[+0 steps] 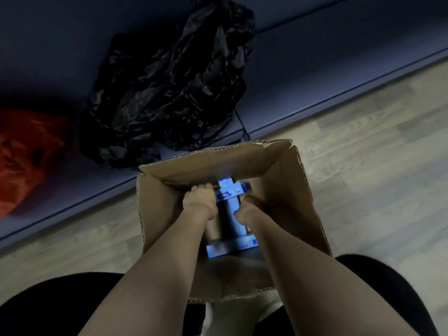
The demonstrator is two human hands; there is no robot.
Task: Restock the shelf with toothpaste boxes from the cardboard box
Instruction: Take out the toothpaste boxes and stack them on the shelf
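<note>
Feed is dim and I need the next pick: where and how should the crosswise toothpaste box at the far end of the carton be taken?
Grip the crosswise toothpaste box across its narrow width near its middle, coming from above: it lies flat atop another box, and cardboard box walls block sideways approaches.

Both hands (218,204) among toothpaste boxes (232,190) inside cardboard box (298,190)

black plastic bag (167,93); red bag (21,161), wood-look floor (363,146)

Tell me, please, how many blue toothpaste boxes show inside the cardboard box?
3: one crosswise by the left hand, one lengthwise beside the right hand, one nearest. More may be hidden.
</note>
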